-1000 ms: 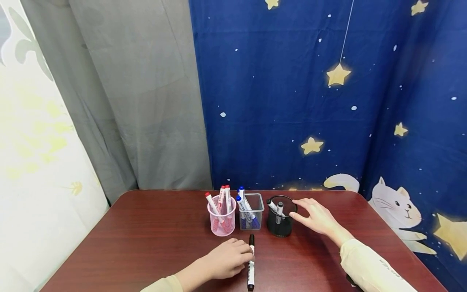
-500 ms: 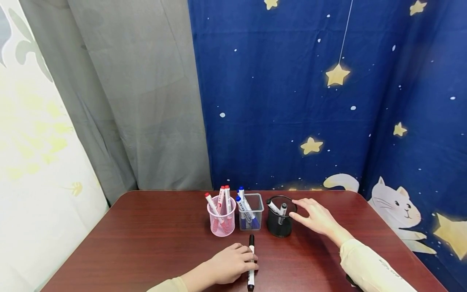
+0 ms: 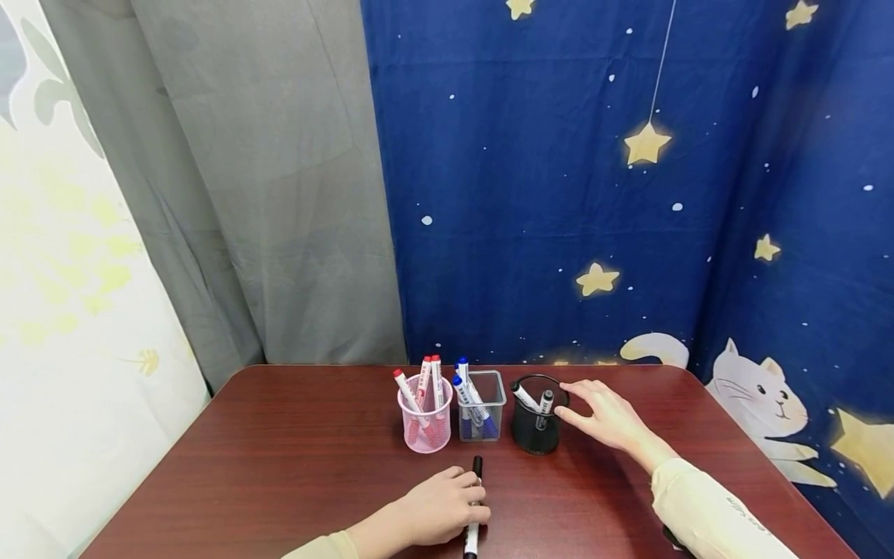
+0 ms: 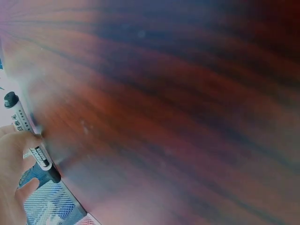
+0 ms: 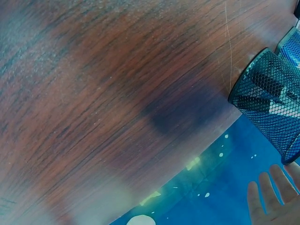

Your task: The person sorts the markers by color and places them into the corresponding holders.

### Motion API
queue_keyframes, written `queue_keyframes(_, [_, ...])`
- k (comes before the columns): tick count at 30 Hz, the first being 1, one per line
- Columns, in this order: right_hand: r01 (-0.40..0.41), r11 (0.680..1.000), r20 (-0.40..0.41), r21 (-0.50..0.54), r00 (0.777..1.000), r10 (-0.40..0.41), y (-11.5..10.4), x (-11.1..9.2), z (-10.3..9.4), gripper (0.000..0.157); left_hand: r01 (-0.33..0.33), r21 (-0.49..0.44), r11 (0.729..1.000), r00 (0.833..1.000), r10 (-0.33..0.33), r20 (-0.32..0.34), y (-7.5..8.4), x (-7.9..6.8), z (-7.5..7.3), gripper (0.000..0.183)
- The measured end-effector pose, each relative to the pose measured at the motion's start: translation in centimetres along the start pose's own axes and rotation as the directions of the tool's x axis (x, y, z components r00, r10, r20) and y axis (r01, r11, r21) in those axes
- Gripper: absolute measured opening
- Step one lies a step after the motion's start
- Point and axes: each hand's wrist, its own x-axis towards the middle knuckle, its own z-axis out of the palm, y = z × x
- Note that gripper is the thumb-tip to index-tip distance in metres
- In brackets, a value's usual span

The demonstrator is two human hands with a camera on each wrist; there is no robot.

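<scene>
My left hand [image 3: 447, 505] grips a whiteboard marker [image 3: 472, 537] with a white barrel and black ends, low at the front middle of the table. In the left wrist view, the thumb and fingers close around the middle of that marker [image 4: 43, 158]. My right hand [image 3: 609, 415] touches the right side of the rim of a black mesh pen holder [image 3: 534, 436], its fingers extended. Two black-capped markers lean inside the holder, one of them this marker [image 3: 545, 402]. The right wrist view shows the straight fingers [image 5: 276, 187] beside the holder's rim [image 5: 287, 160].
Left of the black holder stands a grey square mesh holder [image 3: 494, 423] with blue-capped markers. Beside it is a pink mesh holder [image 3: 426, 442] with red-capped markers. All are on a dark red wooden table [image 3: 293, 435], with curtains [image 3: 489, 194] hanging behind.
My left hand has moved slightly right and closed on the marker, which has shifted a little left and toward me. In the black holder, one marker has tipped rightward. My right hand stays put.
</scene>
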Motion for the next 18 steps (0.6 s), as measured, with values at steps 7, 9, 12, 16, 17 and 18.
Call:
queue_keyframes(7, [0.000, 1.000, 0.002, 0.002, 1.000, 0.000, 0.0, -0.1, 0.0, 0.054, -0.013, -0.024, 1.000, 0.999, 0.011, -0.051, -0.1, -0.3, -0.3, 0.007])
queue_keyframes(9, [0.002, 1.000, 0.001, 0.001, 1.000, -0.002, 0.0, -0.1, 0.0, 0.054, -0.019, -0.014, 1.000, 0.997, 0.018, -0.079, -0.3, -0.3, -0.6, 0.006])
queue_keyframes(12, [0.004, 1.000, -0.001, 0.001, 1.000, -0.004, 0.0, 0.0, -0.1, 0.054, -0.022, -0.025, 0.999, 0.993, 0.019, -0.117, -0.6, -0.2, -1.1, 0.008])
queue_keyframes(16, [0.003, 1.000, -0.005, 0.006, 1.000, -0.003, -0.1, 0.0, -0.1, 0.053, -0.014, -0.087, 0.996, 0.990, 0.001, -0.142, -0.9, 0.0, -1.9, 0.013])
queue_keyframes(17, [0.003, 1.000, -0.006, 0.005, 1.000, -0.003, -0.1, 0.0, -0.1, 0.053, -0.011, -0.105, 0.994, 0.989, -0.004, -0.147, -1.0, 0.1, -2.2, 0.013])
queue_keyframes(18, [0.003, 1.000, -0.004, 0.006, 1.000, -0.002, -0.1, 0.0, 0.0, 0.054, -0.010, -0.116, 0.993, 0.989, -0.007, -0.151, -1.0, 0.1, -2.4, 0.015])
